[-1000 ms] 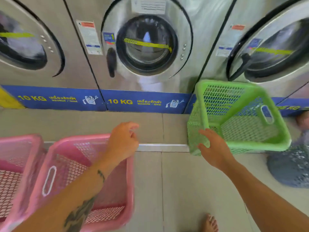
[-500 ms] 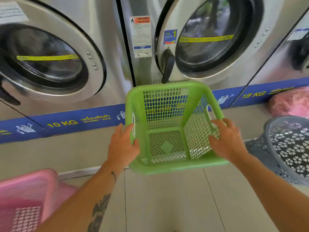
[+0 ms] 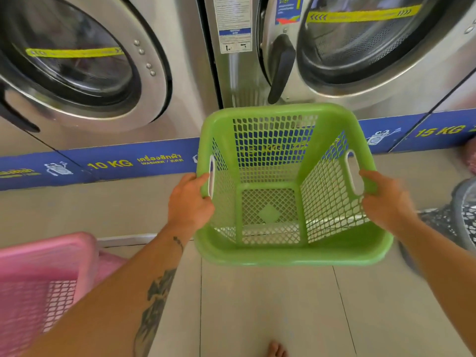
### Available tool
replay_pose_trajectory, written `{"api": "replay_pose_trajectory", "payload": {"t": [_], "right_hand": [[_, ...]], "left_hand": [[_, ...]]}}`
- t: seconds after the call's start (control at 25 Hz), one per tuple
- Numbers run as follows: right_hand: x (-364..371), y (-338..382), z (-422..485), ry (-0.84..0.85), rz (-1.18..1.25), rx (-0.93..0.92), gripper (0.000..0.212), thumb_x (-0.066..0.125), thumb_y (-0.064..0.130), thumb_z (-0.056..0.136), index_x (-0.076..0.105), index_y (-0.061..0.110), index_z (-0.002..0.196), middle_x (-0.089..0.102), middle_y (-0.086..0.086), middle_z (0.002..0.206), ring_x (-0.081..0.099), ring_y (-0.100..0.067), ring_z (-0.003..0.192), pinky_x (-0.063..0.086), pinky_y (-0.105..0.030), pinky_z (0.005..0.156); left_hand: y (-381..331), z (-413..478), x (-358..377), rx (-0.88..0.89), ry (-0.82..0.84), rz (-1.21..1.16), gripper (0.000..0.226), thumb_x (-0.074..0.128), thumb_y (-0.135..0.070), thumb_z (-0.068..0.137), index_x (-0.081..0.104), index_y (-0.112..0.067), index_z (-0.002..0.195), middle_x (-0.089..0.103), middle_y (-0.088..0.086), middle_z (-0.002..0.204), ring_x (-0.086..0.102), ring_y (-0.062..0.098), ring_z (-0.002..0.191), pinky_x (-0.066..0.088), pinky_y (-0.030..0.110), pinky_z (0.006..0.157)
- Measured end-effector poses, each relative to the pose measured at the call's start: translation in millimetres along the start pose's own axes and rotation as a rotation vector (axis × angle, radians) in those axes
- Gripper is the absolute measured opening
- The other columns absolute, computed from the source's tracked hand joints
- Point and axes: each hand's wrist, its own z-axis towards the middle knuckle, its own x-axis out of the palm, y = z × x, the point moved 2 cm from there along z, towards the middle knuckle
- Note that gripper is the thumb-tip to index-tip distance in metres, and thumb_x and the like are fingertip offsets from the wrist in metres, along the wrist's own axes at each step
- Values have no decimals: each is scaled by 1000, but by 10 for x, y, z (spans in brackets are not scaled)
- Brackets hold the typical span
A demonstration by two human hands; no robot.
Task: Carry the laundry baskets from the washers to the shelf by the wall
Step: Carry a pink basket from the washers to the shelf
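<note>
The green basket (image 3: 293, 248) is gripped at its side handle slots by the left hand (image 3: 189, 202) and right hand (image 3: 386, 199). It should be kept level and swung clear of the pink basket (image 3: 46, 256) and the washers (image 3: 180, 81).

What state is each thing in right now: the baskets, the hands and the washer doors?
green basket: empty, held tilted toward the person.
left hand: grips the basket's left handle.
right hand: grips its right handle.
pink basket: on the floor, untouched.
grey basket: at the right edge, contents unclear.
left washer door: closed.
right washer door: closed.
</note>
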Motion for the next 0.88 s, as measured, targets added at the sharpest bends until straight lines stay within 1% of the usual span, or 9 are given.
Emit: {"api": "replay_pose_trajectory", "payload": {"t": [0.28,0.4,0.48,0.52,0.6,0.68,0.76,0.84,0.88], "right_hand": [[170,256,-1005,54,88,-12,63,50,0,75,60,34,126,65,-14,115,64,-36,86,55,-47,78],[291,367,-1553,76,100,36,62,50,1,74,62,35,124,69,-16,103,66,-37,80,57,-49,74],[359,439,-1890,86,97,64,62,50,0,74,62,36,123,69,-16,97,65,-36,72,57,-45,68],[408,466,-2058,98,105,76,64,49,-1,74,61,37,124,68,-15,95,65,-34,66,56,-40,60],[544,482,-2360,119,107,82,67,47,-4,75,59,36,127,68,-14,96,63,-26,57,47,-27,43],[704,442,-2579,113,97,82,67,47,-4,74,59,34,129,69,-13,103,59,-19,52,39,-21,37],[880,354,-2716,114,74,80,68,45,-3,73,58,34,129,67,-11,109,60,-20,58,41,-21,43],[1081,225,-2787,121,44,80,69,45,-2,73,57,34,130,65,-9,112,61,-26,70,47,-27,54],[1167,152,-2795,115,39,75,68,45,-2,73,57,33,130,65,-9,113,61,-29,76,50,-32,60]], "left_hand": [[707,-745,-386,-86,-67,-62,61,64,-1,69,63,-23,126,59,0,127,57,24,111,40,30,97],[1095,-1154,-618,-113,-64,-105,62,62,0,69,63,-23,126,58,-2,130,57,22,113,41,30,98],[1315,-1453,-761,-145,-55,-113,62,60,0,72,61,-26,128,55,-5,134,56,20,115,44,33,96],[1427,-1606,-818,-155,-42,-116,62,59,0,73,60,-28,129,53,-7,137,55,18,116,46,34,96],[1642,-1883,-869,-168,7,-138,63,58,0,78,55,-31,132,48,-10,141,53,16,118,51,39,95],[1834,-2072,-848,-171,39,-168,62,57,1,81,53,-29,135,46,-10,142,56,18,114,54,44,89],[1992,-2196,-769,-184,38,-159,60,56,1,82,53,-27,135,47,-9,142,55,19,116,53,43,93],[2129,-2313,-616,-196,38,-115,58,57,0,83,53,-25,135,47,-7,143,52,19,121,42,35,104],[2181,-2365,-528,-185,43,-94,57,57,0,83,54,-24,135,48,-6,143,51,19,122,38,31,104]]}}
